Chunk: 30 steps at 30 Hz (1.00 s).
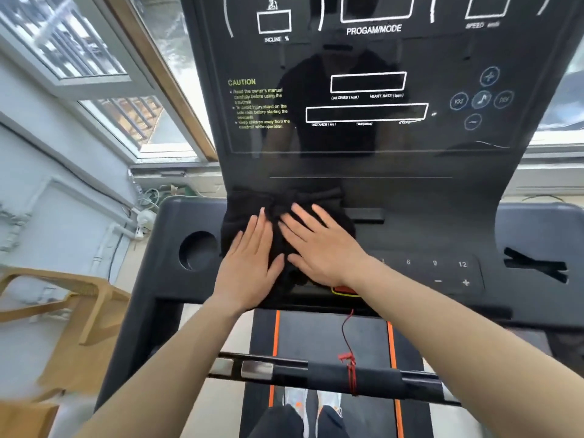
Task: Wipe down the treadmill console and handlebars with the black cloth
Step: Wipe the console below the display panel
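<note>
Left hand [249, 263] and right hand [319, 245] (fingers straight, side by side) press the black cloth [249, 210] flat on the treadmill console [442, 191].

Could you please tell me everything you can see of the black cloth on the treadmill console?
The black cloth looks like soft fabric, bunched and creased along its far edge. It lies on the lower console deck, below the display panel and just right of the round cup holder. The left hand and right hand press flat on it, side by side, fingers straight, covering its middle.
</note>
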Available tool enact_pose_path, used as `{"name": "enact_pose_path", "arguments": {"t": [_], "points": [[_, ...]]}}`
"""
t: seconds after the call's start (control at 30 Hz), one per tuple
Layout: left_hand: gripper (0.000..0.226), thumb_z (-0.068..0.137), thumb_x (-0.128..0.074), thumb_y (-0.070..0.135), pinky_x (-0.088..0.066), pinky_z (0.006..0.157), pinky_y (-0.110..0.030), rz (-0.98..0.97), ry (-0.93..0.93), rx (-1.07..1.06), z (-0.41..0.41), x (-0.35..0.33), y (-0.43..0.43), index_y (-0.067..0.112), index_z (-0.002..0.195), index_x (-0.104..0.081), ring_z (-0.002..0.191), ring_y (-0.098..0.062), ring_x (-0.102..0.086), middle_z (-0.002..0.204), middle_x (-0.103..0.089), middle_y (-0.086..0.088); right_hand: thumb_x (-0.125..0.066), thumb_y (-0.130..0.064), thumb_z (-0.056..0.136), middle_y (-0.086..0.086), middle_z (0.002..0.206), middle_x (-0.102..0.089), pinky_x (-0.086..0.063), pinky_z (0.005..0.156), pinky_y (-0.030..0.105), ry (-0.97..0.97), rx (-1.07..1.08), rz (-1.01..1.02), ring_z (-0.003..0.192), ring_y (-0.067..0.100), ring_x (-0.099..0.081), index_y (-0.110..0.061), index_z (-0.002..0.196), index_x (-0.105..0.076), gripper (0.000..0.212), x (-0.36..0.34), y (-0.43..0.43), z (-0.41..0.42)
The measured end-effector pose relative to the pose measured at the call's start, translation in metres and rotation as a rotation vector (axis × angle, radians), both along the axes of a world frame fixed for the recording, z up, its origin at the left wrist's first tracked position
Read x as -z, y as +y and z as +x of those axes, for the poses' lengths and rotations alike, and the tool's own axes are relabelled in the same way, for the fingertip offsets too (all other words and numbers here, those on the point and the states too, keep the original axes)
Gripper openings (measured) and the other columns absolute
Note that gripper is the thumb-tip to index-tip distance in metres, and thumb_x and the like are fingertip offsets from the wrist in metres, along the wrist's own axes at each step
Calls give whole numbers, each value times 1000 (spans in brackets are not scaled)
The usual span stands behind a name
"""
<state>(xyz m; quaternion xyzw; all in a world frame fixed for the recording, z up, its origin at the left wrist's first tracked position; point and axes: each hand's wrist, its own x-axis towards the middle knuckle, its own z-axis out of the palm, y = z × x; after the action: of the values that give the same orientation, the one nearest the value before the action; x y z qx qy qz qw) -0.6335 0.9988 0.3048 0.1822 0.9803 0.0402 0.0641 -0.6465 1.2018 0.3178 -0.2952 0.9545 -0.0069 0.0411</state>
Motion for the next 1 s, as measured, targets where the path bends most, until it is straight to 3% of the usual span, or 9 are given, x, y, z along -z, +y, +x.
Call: {"name": "enact_pose_path", "arguments": {"t": [0.1,0.27,0.33,0.5,0.67,0.83,0.93,1.0], "points": [[79,97,-10,52,-11,125,-45,-86,-29,52,5,-1,-2,4,160,-8,155,-24,7,165,13,-9,-28,-46,105,6,170,-9,1,126,44,-79,45,-18,157,23,4,-11,161,-14,68,7,-6,19],[74,100,-16,53,-3,125,-45,-70,-58,287,22,-6,45,12,160,2,155,-25,11,167,14,-5,-23,-57,101,1,168,-14,-2,126,41,-133,206,-47,156,20,-1,-16,160,-20,72,14,56,73],[73,101,-19,51,-3,126,-44,-41,-53,358,23,-4,77,13,161,-2,156,-24,11,168,12,-4,-20,-59,100,1,168,-14,-2,123,40,-138,325,-31,156,20,-1,-16,160,-17,74,14,78,93],[70,102,-19,50,-4,126,-42,-9,-67,461,16,-2,89,15,162,-6,156,-18,11,169,10,1,-3,-59,93,-7,162,15,9,125,37,-208,513,-29,151,15,21,-18,155,8,75,7,72,108],[69,103,-15,50,-13,126,-42,3,-1,352,15,3,7,13,161,-8,156,-18,2,169,4,-1,-28,-47,100,9,164,-31,-12,122,45,-95,377,-19,154,29,-19,-8,156,-32,69,4,-4,81],[69,103,-17,49,-12,125,-43,-15,4,184,23,6,-30,9,159,-11,156,-22,-1,168,1,-5,-25,-45,101,6,168,-21,-11,125,47,-110,256,-47,156,26,-11,-10,159,-25,68,9,-39,61],[70,103,-22,49,-14,124,-47,-46,4,142,28,4,0,6,158,-18,156,-29,-4,168,-4,-11,-19,-47,101,0,170,-8,-5,126,44,-117,219,-60,157,19,1,-15,162,-15,69,8,-6,67],[69,103,-24,49,-16,123,-48,-43,3,194,33,2,35,7,158,-23,156,-31,-7,168,-7,-12,-22,-49,101,1,169,-12,-5,126,42,-117,264,-66,156,18,0,-14,161,-19,69,8,28,78]]}}
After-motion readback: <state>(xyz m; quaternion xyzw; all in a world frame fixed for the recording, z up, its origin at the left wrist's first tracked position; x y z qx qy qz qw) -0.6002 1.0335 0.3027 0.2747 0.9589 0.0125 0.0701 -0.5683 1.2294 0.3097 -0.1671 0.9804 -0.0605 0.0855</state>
